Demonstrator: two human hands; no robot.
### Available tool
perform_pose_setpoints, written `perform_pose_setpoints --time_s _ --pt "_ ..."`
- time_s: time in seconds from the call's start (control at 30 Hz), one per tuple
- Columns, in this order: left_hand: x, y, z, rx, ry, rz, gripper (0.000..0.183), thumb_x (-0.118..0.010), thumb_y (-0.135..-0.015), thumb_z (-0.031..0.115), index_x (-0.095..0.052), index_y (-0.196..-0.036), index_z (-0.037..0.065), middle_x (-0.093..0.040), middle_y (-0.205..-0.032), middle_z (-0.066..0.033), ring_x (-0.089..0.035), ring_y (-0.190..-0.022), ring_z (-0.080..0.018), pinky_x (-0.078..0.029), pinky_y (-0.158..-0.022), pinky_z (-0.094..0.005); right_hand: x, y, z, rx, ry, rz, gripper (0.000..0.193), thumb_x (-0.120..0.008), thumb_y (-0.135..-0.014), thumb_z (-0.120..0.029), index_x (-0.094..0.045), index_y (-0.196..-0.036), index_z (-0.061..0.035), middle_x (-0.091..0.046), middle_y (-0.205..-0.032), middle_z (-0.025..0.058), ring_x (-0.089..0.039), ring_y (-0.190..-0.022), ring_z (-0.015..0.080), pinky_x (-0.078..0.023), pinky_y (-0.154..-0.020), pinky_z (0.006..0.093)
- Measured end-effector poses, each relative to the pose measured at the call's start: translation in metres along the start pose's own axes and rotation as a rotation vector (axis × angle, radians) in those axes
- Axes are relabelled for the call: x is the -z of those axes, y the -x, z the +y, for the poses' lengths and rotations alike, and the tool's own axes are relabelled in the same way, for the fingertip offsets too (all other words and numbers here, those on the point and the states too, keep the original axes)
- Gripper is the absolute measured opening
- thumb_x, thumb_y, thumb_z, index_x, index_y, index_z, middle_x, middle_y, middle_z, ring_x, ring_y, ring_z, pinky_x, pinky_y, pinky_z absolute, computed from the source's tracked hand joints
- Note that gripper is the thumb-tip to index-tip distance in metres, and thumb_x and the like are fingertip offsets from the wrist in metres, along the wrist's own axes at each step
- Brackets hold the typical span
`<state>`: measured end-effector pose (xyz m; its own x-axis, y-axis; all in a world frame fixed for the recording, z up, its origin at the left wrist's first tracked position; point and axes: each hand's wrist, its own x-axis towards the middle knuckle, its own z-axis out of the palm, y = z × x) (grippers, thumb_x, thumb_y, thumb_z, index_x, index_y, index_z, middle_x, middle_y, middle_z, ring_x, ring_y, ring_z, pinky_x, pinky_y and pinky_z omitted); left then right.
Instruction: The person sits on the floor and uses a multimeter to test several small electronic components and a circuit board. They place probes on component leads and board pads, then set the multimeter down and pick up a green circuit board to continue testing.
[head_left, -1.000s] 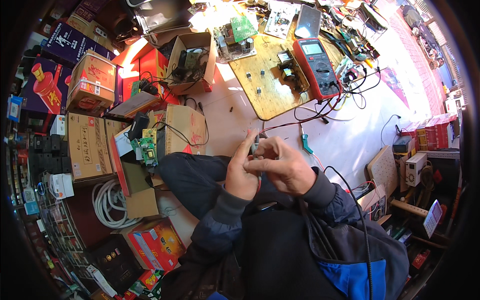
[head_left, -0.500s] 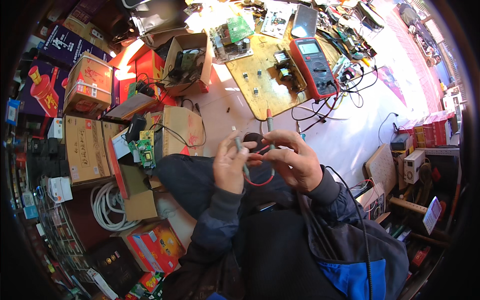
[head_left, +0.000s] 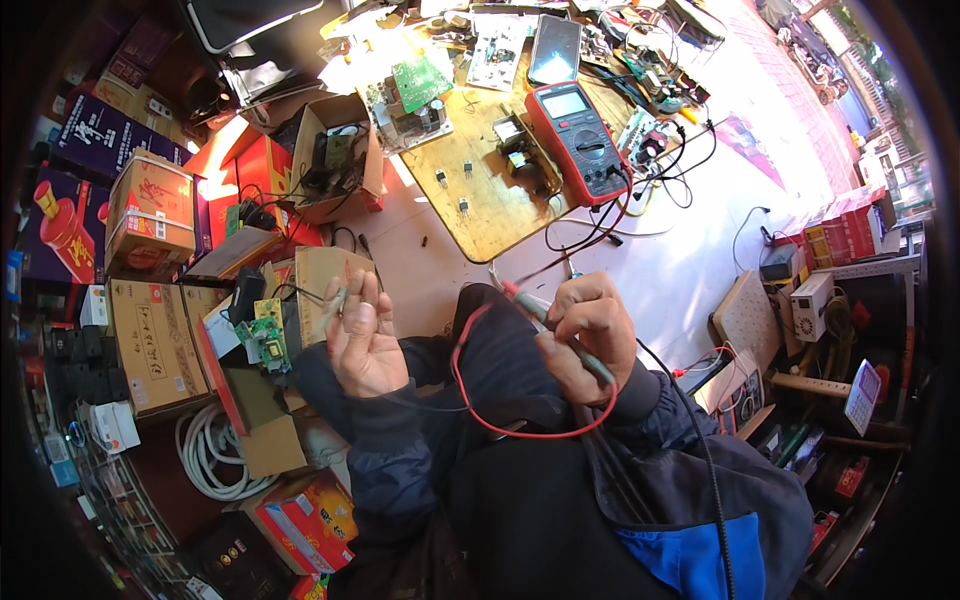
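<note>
My left hand is raised over my knee, its fingers closed on a slim grey test probe. Away to the right, my right hand grips another grey test probe with a red collar near its tip. A red lead loops from that probe's rear end across my lap. Ahead of my hands, a red multimeter lies on a wooden board. Three small black transistors rest on the board, beside a small circuit module.
A green circuit board and a phone lie at the far side. On the left stand an open carton of parts, stacked boxes and a coil of white hose. A small white-cased unit sits at right.
My hands have moved apart, each with a probe: the left went left, the right slightly down. The red lead now hangs in a wider loop. The whole view has shifted a little.
</note>
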<state>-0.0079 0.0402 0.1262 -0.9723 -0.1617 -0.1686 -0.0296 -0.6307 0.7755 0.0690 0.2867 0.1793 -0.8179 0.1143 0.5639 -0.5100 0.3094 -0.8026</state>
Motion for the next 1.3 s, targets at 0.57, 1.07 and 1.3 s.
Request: perform_pose_setpoints --time_s 0.57,1.07,1.3 --pt "-0.028 -0.028 -0.047 0.107 -0.172 -0.137 0.044 -0.062 -0.107 0.034 -0.063 -0.129 -0.005 -0.069 -0.113 -0.0137 -0.068 -0.103 -0.0217 -0.057 -0.09 -0.0378 -0.01 -0.024 0.067 -0.39 -0.175 0.017 0.023 -0.069 -0.102 -0.014 -0.068 -0.116 0.0043 -0.067 -0.095 0.0093 -0.07 -0.08 0.0144 -0.057 -0.072 0.0261" --pt "-0.05 -0.047 -0.078 -0.001 -0.34 -0.192 0.025 -0.068 -0.102 0.008 -0.065 -0.122 -0.006 -0.073 -0.109 -0.015 -0.073 -0.099 -0.0214 -0.06 -0.091 -0.035 -0.032 -0.042 0.112 -0.503 -0.142 0.04 0.012 -0.069 -0.096 -0.005 -0.066 -0.104 0.0025 -0.066 -0.092 0.0052 -0.064 -0.08 0.0097 -0.053 -0.071 0.026" --pt "-0.049 -0.046 -0.081 -0.05 -0.403 -0.216 0.023 -0.067 -0.102 0.007 -0.065 -0.121 -0.006 -0.072 -0.112 -0.0135 -0.072 -0.104 -0.0208 -0.059 -0.095 -0.0349 -0.029 -0.048 0.106 -0.502 -0.061 -0.016 0.01 -0.07 -0.092 -0.001 -0.066 -0.101 0.0019 -0.065 -0.09 0.0047 -0.065 -0.079 0.009 -0.053 -0.071 0.0255"
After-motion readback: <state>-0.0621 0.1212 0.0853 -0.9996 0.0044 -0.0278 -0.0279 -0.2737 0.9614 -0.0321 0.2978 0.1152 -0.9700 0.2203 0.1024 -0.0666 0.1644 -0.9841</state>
